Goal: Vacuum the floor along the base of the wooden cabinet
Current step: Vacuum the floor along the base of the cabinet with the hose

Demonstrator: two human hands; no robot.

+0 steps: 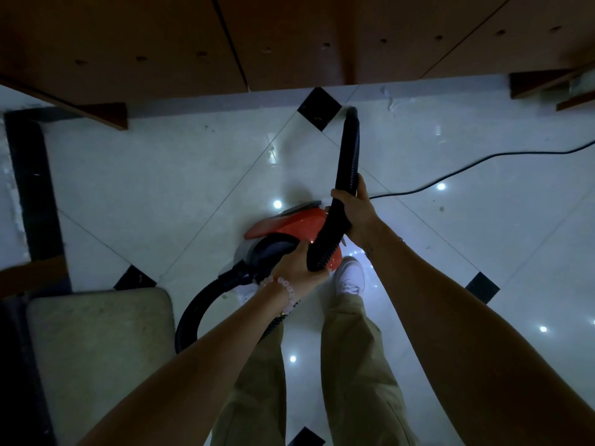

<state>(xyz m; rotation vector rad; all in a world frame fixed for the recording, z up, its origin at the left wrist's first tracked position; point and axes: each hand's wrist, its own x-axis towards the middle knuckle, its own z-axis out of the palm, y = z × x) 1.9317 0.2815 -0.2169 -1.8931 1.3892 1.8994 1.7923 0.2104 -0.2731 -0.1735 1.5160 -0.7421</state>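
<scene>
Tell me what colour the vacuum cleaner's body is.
Red-orange, with a dark round part at its near end; the vacuum cleaner body shows in the head view.

Dim and bluish it was; small ceiling lights glared off the glossy floor [161,175], wide-angle edges bending.

Glossy white tiled floor [167,175] with black diamond insets [319,108] and ceiling-light glare spots, pale padded seat cushion [96,358] at 8 o'clock, black border strip [32,188] at 9 o'clock.

cabinet [289,37]: top cut off | hose [349,149]: partly hidden by hands | cord [483,157]: leaves right edge
</scene>
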